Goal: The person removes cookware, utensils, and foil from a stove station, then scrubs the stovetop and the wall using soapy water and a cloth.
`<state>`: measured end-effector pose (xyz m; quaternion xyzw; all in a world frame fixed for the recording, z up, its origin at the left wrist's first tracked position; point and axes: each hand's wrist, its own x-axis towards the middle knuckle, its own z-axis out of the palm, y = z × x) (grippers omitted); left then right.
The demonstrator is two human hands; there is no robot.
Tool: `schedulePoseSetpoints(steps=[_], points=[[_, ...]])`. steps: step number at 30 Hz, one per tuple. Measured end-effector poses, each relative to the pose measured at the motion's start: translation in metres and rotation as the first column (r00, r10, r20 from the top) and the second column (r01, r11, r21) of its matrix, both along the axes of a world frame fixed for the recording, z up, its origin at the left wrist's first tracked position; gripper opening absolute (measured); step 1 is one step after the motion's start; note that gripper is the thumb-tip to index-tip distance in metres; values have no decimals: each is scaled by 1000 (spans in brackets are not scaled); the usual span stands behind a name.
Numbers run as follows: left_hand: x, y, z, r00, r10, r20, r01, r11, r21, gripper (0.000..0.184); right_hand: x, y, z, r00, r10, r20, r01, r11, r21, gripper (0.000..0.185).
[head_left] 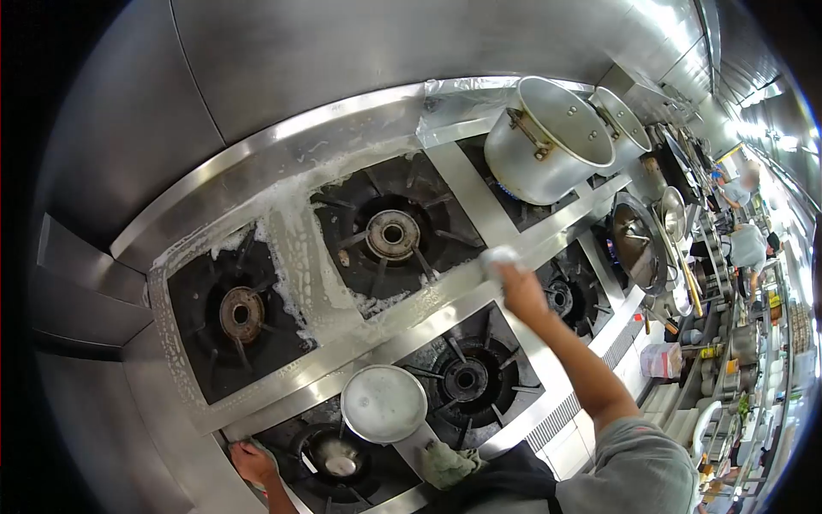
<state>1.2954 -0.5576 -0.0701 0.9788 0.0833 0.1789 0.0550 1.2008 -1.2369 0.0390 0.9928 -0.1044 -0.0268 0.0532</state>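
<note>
My right hand (pixel 522 293) reaches over the steel strip between the rear and front burners, closed on a whitish, blurred wad (pixel 499 259); I cannot tell whether it is a sponge or a cloth. Down at the stove's front left corner is my left hand (pixel 253 463), its fingers curled, with a bit of greenish material beside it that I cannot make out. White suds (pixel 295 224) cover the steel around the two rear left burners (pixel 393 236). A round bowl (pixel 384 403) of cloudy, foamy liquid sits between the front burners, near a small shiny metal vessel (pixel 341 461).
Two large aluminium pots (pixel 548 141) stand at the back right, a blue flame showing under the nearer one. A dark wok (pixel 635 242) sits on a front burner beyond my right arm. A greyish cloth (pixel 451 465) lies at the front edge. Other people work far right.
</note>
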Motion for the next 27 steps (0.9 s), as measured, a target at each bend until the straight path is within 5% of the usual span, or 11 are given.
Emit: schedulePoseSetpoints(steps=[2, 5, 9, 12, 14, 16, 17, 22, 23, 26, 27], points=[[-2, -2, 0, 1000, -22, -15, 22, 1000, 5, 30, 34, -38, -2, 967, -186, 173, 169, 979, 111, 64], [-1, 2, -8, 1000, -2, 27, 1, 1000, 30, 32, 136, -84, -26, 928, 43, 370, -88, 991, 105, 56], [0, -5, 3, 991, 86, -104, -83, 996, 32, 34, 260, -102, 0, 952, -59, 301, 21, 992, 127, 32], [0, 10, -17, 998, 51, 26, -53, 996, 69, 34, 198, -93, -9, 981, 25, 192, -38, 997, 63, 40], [-2, 12, -21, 998, 37, 42, -39, 997, 66, 35, 108, -89, -33, 955, 218, 202, -169, 957, -234, 50], [-6, 7, -18, 997, 34, 66, -38, 997, 69, 36, 81, -71, -27, 998, -22, 51, 23, 999, -27, 57], [-7, 6, -12, 998, 54, -11, -53, 997, 61, 37, 98, -74, -27, 967, 25, 254, -24, 1000, -5, 69], [-1, -12, 12, 985, 88, -151, -82, 996, 45, 36, 260, -113, -11, 958, -30, 286, 18, 999, 45, 31], [1, -8, 12, 987, 52, -154, -43, 997, 59, 36, 264, -98, 12, 991, -117, 66, 114, 992, 48, 29], [1, -10, -2, 983, 142, -115, -141, 990, 17, 34, 159, -71, -17, 913, 190, 362, -192, 981, -30, 48], [2, -9, 0, 992, 94, -89, -93, 996, 16, 33, 115, -60, -16, 901, 125, 415, -151, 988, 32, 49]])
